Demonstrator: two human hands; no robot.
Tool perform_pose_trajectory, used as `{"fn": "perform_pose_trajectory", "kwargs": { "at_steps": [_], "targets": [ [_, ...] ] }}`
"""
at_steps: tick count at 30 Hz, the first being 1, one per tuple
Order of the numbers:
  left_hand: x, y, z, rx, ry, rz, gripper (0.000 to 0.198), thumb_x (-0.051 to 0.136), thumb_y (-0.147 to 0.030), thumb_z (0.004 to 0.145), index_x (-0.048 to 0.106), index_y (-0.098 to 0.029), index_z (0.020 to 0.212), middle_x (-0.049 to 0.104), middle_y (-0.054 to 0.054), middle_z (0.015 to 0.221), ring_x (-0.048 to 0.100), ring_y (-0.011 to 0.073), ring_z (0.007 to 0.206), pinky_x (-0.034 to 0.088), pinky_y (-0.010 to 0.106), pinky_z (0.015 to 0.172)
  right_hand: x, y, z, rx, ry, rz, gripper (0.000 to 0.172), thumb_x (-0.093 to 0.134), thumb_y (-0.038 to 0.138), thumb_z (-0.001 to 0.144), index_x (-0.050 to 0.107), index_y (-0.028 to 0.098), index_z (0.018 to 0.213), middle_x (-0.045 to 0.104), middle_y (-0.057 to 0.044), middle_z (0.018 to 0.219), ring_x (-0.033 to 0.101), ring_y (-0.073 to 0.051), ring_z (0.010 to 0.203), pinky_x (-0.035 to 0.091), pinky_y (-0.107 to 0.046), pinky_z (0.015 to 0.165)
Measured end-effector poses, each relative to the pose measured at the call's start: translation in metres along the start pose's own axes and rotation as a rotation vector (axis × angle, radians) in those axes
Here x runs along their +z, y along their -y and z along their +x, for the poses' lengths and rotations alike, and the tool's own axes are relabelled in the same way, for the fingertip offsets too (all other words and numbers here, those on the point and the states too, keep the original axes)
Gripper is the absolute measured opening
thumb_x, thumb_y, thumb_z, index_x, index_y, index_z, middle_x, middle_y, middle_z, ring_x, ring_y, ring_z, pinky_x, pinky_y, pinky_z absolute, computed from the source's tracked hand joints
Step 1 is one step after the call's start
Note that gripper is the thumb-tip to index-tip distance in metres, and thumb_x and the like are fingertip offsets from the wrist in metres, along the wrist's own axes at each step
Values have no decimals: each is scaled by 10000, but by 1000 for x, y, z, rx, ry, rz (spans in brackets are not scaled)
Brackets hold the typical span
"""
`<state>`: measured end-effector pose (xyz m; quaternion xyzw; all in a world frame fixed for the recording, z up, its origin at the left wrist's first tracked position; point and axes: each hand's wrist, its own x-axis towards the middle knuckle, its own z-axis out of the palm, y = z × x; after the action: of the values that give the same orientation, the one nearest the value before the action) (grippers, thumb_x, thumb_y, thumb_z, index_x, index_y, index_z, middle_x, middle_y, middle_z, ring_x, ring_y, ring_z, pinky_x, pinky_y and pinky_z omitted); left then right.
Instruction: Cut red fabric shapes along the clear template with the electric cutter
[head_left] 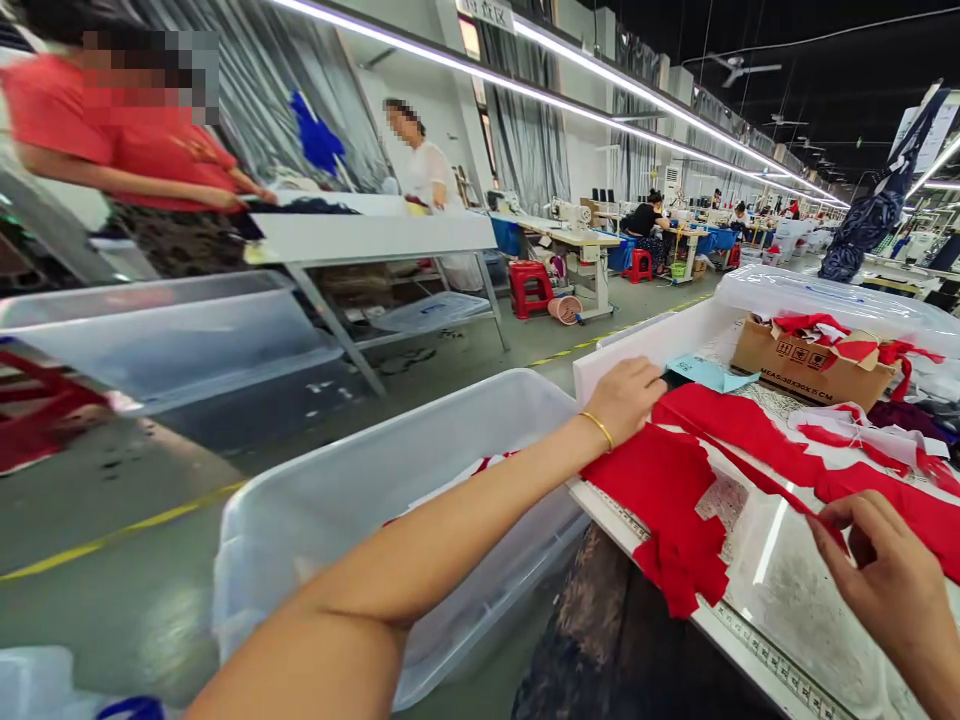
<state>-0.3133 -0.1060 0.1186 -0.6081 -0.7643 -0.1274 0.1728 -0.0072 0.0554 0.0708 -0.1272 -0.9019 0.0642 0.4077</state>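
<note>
R hand: thumb + fingertips pinched shut on narrow red fabric strip. Strip runs up-left from R grip, across table, toward L hand. L hand: palm down, fingers slightly curled, at edge of red cloth; contact visible, actual hold can't be confirmed. Gold bangle on L wrist.

Between the 2 hands: irregular red knit panel lying on white lace-like fabric. Work table has ruler scale along near edge, below both grips. Just beyond L fingers: light-blue paper, touching red cloth. Beyond R grip, upper right: cardboard box w/ red + white scraps spilling over rim. Behind box: clear plastic lid.

Left of L arm, partly under it: clear plastic bin w/ white + red cloth inside. Far side of aisle, well apart from both hands: 2 co-workers, 1 in red top, 1 in white top, at white table. Red stool + sewing machine further back.
</note>
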Motion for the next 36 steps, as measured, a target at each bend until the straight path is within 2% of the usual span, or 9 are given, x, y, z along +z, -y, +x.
{"fn": "perform_pose_trajectory", "kwargs": {
  "at_steps": [2,5,10,16,20,24,28,33,36],
  "targets": [
    [1,18,-19,-30,-53,66,258,443,-34,931,651,-178,882,638,136,981,566,291,1039,466,461,949,14,27,1,-87,28,39,140,587,301,961,574,247,832,603,13,748,543,-94,475,439,-199,438],
    [12,37,-53,-51,-89,136,280,426,-37,929,642,-195,846,625,119,918,567,279,958,488,441,886,43,58,-11,-136,114,70,161,504,208,977,562,241,830,603,14,756,597,-98,505,461,-191,474],
    [40,49,-97,-59,-84,184,298,436,-10,894,638,-209,802,629,97,847,585,256,872,514,403,824,66,73,-35,-175,309,96,193,436,141,943,556,242,830,628,0,811,642,-123,507,447,-215,437],
    [56,56,-119,-78,-89,209,300,453,-4,878,654,-213,802,678,107,884,634,263,891,535,408,842,45,42,-56,-86,410,81,176,463,250,996,592,251,876,645,-5,858,672,-129,548,518,-227,500],
    [54,57,-125,-45,-142,223,297,457,-32,873,682,-217,819,696,124,896,656,295,910,550,441,849,23,3,-65,80,424,-18,184,471,312,994,613,260,890,677,-11,900,650,-136,545,509,-253,493],
    [50,50,-118,40,-217,207,329,471,-48,861,727,-222,971,710,135,1055,661,323,1025,554,469,897,-1,-30,-66,191,377,-111,135,506,281,933,636,249,924,726,-37,977,672,-158,611,503,-275,508],
    [60,11,-87,205,-244,108,338,469,-61,900,720,-201,1077,704,122,1074,656,308,1050,571,458,911,-13,-39,-68,276,372,-148,140,520,247,914,651,245,962,736,-50,1018,677,-173,704,518,-291,576],
    [92,-79,-26,463,-4,-3,247,503,-96,961,700,-194,1073,689,89,947,649,239,923,583,387,855,-5,-30,-75,289,329,-109,146,502,171,921,637,222,896,716,-42,882,664,-172,719,494,-273,603],
    [112,-129,15,531,109,0,243,568,-88,946,684,-177,1140,683,91,922,640,252,950,570,380,849,0,-26,-77,272,308,-83,152,508,148,927,641,218,903,706,-32,847,646,-162,688,473,-270,608]
  ]
}}
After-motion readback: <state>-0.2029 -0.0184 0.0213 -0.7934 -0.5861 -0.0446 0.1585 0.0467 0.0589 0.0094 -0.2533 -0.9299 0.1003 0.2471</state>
